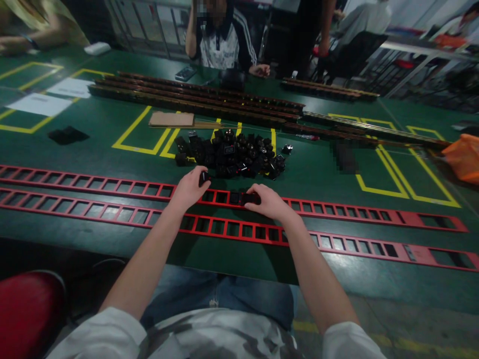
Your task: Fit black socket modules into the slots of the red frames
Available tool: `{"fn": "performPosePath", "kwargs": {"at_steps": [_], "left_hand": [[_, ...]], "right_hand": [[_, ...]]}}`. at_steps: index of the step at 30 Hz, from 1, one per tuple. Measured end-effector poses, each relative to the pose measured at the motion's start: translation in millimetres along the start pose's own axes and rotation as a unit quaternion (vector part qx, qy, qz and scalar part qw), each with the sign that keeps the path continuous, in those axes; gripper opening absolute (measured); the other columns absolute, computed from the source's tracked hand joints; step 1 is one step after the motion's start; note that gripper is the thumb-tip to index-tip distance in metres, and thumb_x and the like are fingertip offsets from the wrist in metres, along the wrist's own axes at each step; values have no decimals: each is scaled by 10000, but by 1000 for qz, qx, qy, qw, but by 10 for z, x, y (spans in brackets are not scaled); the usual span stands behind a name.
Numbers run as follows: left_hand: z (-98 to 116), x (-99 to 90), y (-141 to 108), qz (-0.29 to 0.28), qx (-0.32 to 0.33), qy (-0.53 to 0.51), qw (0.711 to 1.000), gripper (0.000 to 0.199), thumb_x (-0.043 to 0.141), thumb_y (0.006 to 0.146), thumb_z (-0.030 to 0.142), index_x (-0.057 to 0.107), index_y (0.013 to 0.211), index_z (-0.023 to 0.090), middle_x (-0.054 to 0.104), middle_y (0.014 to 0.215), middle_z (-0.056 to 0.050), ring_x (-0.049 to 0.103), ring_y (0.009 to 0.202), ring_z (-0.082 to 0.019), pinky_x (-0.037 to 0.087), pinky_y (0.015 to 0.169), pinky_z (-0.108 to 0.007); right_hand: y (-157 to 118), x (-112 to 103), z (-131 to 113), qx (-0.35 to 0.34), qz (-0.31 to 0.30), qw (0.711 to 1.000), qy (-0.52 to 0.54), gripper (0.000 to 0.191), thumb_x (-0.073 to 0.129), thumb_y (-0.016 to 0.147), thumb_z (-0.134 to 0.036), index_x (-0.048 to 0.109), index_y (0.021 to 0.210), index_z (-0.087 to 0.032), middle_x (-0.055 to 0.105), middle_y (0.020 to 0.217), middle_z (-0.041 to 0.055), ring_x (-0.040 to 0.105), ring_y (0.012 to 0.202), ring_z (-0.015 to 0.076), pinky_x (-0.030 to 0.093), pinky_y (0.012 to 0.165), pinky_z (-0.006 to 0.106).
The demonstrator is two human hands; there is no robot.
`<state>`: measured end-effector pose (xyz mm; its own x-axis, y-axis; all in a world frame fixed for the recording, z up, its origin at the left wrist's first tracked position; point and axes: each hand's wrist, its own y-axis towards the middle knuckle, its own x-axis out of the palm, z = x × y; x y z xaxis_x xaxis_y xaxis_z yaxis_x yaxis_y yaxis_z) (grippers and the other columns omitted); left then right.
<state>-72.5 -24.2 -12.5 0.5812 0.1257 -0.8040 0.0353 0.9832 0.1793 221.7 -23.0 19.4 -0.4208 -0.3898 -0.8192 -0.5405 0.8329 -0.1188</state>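
Two long red ladder-like frames (209, 227) with rows of square openings lie side by side across the green table. Between the fingertips of my left hand (189, 188) is a small black block (204, 177), just above the far frame (220, 198). My right hand (267, 200) is closed around a black block (252, 198) at that same frame. Left of it, another black block (235, 198) sits in one of the openings. Beyond my hands lies a heap of small black blocks (228, 152), some with shiny faces. Whether the right-hand block is seated in its opening, I cannot tell.
Long dark rails (194, 99) lie across the table's far side. Before them is a cardboard strip (171, 119). Papers (41, 103) lie at left, an orange bag (464, 158) at right. A person (228, 40) sits opposite; a red stool (30, 314) stands at lower left.
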Motion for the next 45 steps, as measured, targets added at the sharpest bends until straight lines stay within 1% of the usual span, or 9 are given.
{"fn": "performPosePath", "kwargs": {"at_steps": [4, 9, 13, 18, 21, 25, 29, 39, 45], "left_hand": [[17, -10, -18, -8, 47, -31, 998, 325, 589, 905, 303, 566, 1212, 200, 678, 1166, -79, 649, 1089, -236, 516, 986, -404], [15, -3, -28, -38, 86, -36, 995, 288, 608, 893, 311, 582, 1162, 212, 664, 1180, -69, 638, 1081, -230, 521, 958, -404], [6, 9, -23, -40, 81, -38, 995, 250, 648, 855, 305, 554, 1067, 213, 660, 1199, -72, 642, 1063, -228, 523, 938, -405], [31, 7, -34, -68, 66, -46, 994, 273, 640, 861, 346, 507, 1064, 221, 646, 1272, -90, 629, 1145, -262, 509, 977, -451], [46, 4, -43, -78, 66, -40, 994, 252, 597, 887, 365, 502, 1077, 229, 641, 1251, -83, 621, 1145, -263, 500, 995, -459], [35, 3, -39, -67, 84, -45, 993, 189, 530, 904, 315, 511, 1067, 220, 628, 1168, -81, 612, 1108, -251, 502, 986, -443], [26, 3, -34, -50, 98, -51, 993, 200, 540, 897, 306, 524, 1076, 218, 599, 1124, -71, 609, 1089, -243, 510, 973, -418], [73, -8, -53, -43, 101, -61, 992, 268, 592, 888, 312, 554, 1142, 234, 596, 1165, -56, 619, 1103, -233, 526, 963, -392], [119, -27, -77, -36, 132, -92, 986, 348, 655, 867, 285, 562, 1196, 220, 574, 1180, -69, 593, 1136, -231, 514, 1003, -406]], "right_hand": [[-7, 5, 4, -5, 4, 1000, 1, 309, 740, 847, -344, 609, 1089, -204, 646, 1085, 67, 599, 998, 223, 469, 833, 342], [-4, 13, -7, -2, 5, 1000, -1, 302, 732, 850, -351, 612, 1086, -207, 639, 1065, 67, 600, 966, 218, 471, 815, 339], [-4, 9, -7, 5, 1, 1000, 0, 312, 731, 849, -368, 610, 1092, -212, 631, 1059, 65, 599, 939, 214, 466, 781, 324], [-11, 15, -1, 0, 10, 1000, -5, 300, 749, 833, -345, 614, 1063, -208, 629, 1030, 57, 592, 938, 210, 456, 797, 322], [-17, 11, -15, 1, 10, 1000, -1, 301, 750, 832, -330, 612, 1069, -206, 626, 1030, 56, 590, 934, 204, 455, 796, 317], [-21, 4, -24, 7, 7, 1000, -2, 307, 744, 839, -339, 607, 1081, -208, 621, 1041, 59, 591, 932, 205, 457, 796, 320], [-16, 13, 2, 2, 12, 1000, -1, 310, 743, 841, -342, 606, 1086, -210, 624, 1050, 60, 594, 943, 208, 456, 809, 325], [-22, 26, 24, 3, 13, 1000, 0, 300, 744, 834, -331, 613, 1077, -213, 628, 1045, 56, 593, 934, 208, 463, 816, 338], [-18, 13, -5, 9, 12, 1000, 2, 286, 740, 837, -324, 615, 1066, -208, 627, 1032, 58, 592, 933, 212, 465, 819, 341]]}}
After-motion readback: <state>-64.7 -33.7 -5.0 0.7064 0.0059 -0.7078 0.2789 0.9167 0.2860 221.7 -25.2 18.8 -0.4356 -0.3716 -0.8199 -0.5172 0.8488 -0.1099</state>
